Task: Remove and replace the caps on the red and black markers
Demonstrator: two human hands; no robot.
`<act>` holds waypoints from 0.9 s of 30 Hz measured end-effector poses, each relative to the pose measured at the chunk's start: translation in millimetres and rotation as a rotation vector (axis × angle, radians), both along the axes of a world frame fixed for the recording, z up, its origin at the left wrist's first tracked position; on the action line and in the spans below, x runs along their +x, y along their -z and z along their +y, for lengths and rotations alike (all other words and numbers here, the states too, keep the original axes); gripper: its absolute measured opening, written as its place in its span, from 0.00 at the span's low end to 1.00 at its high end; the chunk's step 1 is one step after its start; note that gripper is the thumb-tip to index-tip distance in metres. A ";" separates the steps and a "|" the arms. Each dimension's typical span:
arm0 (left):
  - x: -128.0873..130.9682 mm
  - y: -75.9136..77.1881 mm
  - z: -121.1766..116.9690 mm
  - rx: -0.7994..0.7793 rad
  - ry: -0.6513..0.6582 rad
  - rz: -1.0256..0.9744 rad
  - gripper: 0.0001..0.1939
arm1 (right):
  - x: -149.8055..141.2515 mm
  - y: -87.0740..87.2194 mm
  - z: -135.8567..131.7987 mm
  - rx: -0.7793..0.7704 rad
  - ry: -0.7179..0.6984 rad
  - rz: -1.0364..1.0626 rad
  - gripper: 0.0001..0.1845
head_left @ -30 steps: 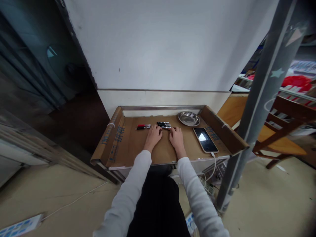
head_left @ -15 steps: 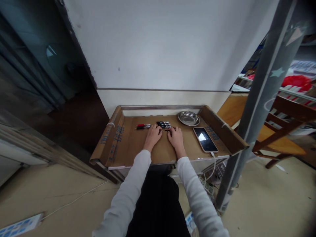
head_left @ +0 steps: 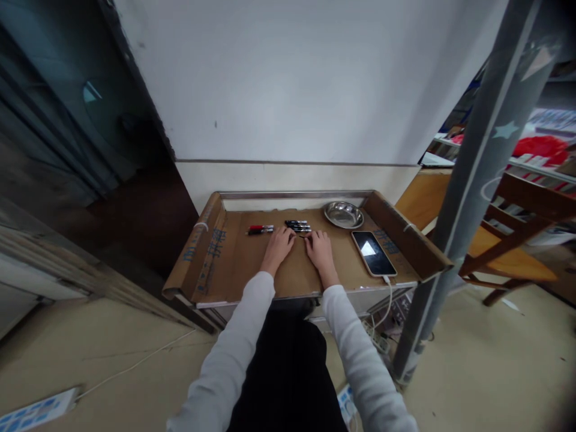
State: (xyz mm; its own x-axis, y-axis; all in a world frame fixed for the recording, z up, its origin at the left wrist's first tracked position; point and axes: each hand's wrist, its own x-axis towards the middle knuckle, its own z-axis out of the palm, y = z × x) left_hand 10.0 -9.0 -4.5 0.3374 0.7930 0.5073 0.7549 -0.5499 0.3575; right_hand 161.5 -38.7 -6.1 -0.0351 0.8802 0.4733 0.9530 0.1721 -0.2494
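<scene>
Both hands are low over the brown cardboard surface, thumbs turned toward each other. My left hand (head_left: 279, 243) has its fingers bent together, just in front of the black pens (head_left: 297, 225); what it pinches, if anything, is too small to make out. A short gap away, my right hand (head_left: 320, 247) is closed with its fingertips on a thin dark piece (head_left: 303, 236), perhaps part of a pen, which points toward the left hand. Several black pens with clear ends lie side by side behind the hands. Left of them rest a red pen (head_left: 258, 227) and a black pen (head_left: 257, 232).
A round metal dish (head_left: 344, 215) sits at the back right. Nearer on the right lies a phone (head_left: 374, 254) with a white cable (head_left: 390, 303) hanging over the front edge. Cardboard side walls (head_left: 407, 237) bound the table. A grey post (head_left: 468, 180) stands to the right.
The view has shifted very slightly. Both hands stay in nearly the same place and pose, and the pens, dish and phone have not moved on the table.
</scene>
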 end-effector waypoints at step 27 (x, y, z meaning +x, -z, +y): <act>-1.5 -6.5 -5.2 -0.149 0.216 -0.195 0.14 | 0.3 -6.1 -3.8 -0.015 -0.215 0.035 0.10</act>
